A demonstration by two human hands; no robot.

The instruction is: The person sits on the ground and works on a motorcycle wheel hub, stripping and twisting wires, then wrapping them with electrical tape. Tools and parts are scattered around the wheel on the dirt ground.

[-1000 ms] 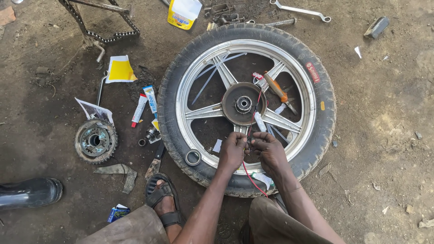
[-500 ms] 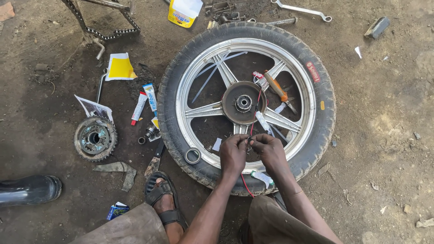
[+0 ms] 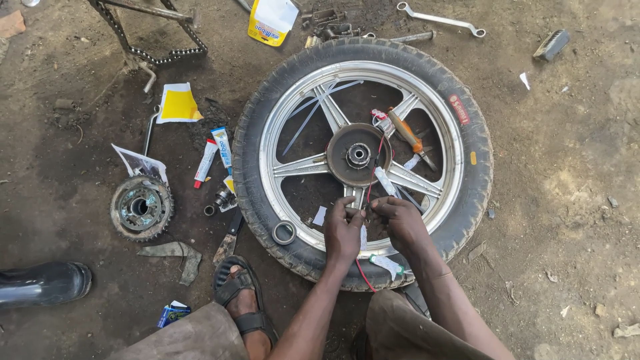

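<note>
A motorcycle wheel with a black tyre [image 3: 267,120] and silver spoked alloy rim [image 3: 313,100] lies flat on the dirt. My left hand [image 3: 342,233] and my right hand [image 3: 399,223] meet over the near part of the rim, pinching a small dark part [image 3: 365,212] between their fingertips. A thin red wire [image 3: 363,275] trails from under my hands over the tyre, and more red wire [image 3: 380,143] runs toward the hub [image 3: 358,155]. An orange-handled screwdriver [image 3: 407,135] rests on the spokes.
A toothed sprocket [image 3: 141,207] lies left of the wheel, with glue tubes [image 3: 213,155], a metal ring [image 3: 285,233], a yellow packet [image 3: 179,104] and a chain [image 3: 160,53]. A spanner [image 3: 440,19] lies at the top. My sandalled foot [image 3: 241,293] is beside the tyre; a black boot [image 3: 41,283] lies far left.
Both hands stay over the near rim; their fingers have shifted slightly around the small part. The wheel has not moved.
</note>
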